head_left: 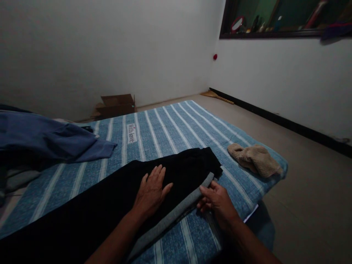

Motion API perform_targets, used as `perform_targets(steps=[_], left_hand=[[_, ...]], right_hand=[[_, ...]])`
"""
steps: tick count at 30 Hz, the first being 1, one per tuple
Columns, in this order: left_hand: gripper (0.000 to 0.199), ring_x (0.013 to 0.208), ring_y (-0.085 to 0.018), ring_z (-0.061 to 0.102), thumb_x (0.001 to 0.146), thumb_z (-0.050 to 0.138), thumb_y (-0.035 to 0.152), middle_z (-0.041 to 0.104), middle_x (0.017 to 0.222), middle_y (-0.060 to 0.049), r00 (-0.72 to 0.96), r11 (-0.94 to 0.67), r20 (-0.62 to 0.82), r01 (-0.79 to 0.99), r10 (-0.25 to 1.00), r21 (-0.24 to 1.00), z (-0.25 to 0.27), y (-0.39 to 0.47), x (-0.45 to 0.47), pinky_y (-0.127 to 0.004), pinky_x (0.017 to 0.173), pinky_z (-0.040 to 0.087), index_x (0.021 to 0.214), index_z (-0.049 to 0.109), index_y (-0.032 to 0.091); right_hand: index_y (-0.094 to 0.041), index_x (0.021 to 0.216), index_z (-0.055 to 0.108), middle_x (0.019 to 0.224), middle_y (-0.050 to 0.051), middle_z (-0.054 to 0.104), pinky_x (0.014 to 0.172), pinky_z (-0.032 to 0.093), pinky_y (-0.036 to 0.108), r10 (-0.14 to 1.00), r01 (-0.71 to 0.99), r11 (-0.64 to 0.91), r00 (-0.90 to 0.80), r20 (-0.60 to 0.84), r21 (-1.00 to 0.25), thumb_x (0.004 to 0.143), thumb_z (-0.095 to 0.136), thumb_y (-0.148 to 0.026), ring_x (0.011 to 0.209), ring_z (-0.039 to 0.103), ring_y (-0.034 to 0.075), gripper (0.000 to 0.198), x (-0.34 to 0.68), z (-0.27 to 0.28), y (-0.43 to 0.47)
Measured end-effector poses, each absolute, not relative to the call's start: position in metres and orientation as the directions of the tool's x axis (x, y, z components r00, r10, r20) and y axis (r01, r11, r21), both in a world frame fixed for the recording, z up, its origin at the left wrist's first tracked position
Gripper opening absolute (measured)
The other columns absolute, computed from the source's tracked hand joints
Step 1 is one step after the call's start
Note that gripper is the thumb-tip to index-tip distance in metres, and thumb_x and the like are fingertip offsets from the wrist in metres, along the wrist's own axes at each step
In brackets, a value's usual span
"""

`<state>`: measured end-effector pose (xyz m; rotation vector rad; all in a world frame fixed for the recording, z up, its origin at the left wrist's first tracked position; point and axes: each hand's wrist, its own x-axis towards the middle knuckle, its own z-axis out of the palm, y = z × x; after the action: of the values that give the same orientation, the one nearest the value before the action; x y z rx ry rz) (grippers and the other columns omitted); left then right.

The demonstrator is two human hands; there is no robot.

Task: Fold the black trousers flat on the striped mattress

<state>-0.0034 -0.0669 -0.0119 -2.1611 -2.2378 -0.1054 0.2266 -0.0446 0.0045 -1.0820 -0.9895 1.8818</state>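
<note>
A black garment (110, 198), long like a pair of trousers, is spread across the blue striped bed cover (176, 128). Along its near side runs a grey strip (176, 214). My left hand (151, 190) lies flat on the black cloth with its fingers stretched out. Near the garment's right end, my right hand (217, 201) pinches the grey strip between thumb and fingers. The near left part of the garment runs out of view.
A knitted beige item (255, 159) lies at the bed's right corner. Blue clothing (55, 135) is heaped on the left. Beyond the bed stand a cardboard box (117, 104) and, by the wall, a broom (217, 96). A window ledge (261, 35) holds a mirror and bottles.
</note>
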Motion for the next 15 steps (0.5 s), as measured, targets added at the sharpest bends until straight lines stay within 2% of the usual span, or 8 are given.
perform_targets(steps=[6,10,15], left_hand=[[0.066,0.136,-0.026,0.024,0.089,0.032,0.052,0.030,0.146,-0.013,-0.072,0.072,0.009,0.997,0.997,0.027,-0.004,-0.064,0.000,-0.049,0.106,0.025,0.139,0.033,0.010],[0.069,0.137,-0.027,0.021,0.087,0.031,0.055,0.027,0.148,-0.014,-0.101,0.101,-0.020,0.995,0.995,0.023,0.001,-0.062,0.003,-0.049,0.106,0.024,0.140,0.031,0.012],[0.075,0.138,-0.027,0.016,0.084,0.032,0.062,0.022,0.150,-0.013,-0.125,0.128,-0.092,0.991,0.988,0.033,0.002,-0.058,0.002,-0.050,0.107,0.019,0.142,0.028,0.013]], right_hand=[[-0.012,0.087,0.052,0.064,0.006,0.064,0.034,0.041,0.019,0.786,-0.159,-0.522,-0.472,-0.399,-0.838,0.063,0.073,-0.051,0.041,0.057,0.014,0.050,0.212,0.003,-0.052],[-0.008,0.075,0.058,0.057,0.006,0.062,0.032,0.040,0.018,0.744,-0.139,-0.553,-0.526,-0.412,-0.821,0.061,0.071,-0.047,0.038,0.056,0.013,0.043,0.208,0.005,-0.054],[-0.009,0.080,0.058,0.061,0.006,0.064,0.034,0.042,0.018,0.754,-0.171,-0.568,-0.499,-0.426,-0.805,0.061,0.067,-0.037,0.043,0.058,0.013,0.035,0.212,0.004,-0.054]])
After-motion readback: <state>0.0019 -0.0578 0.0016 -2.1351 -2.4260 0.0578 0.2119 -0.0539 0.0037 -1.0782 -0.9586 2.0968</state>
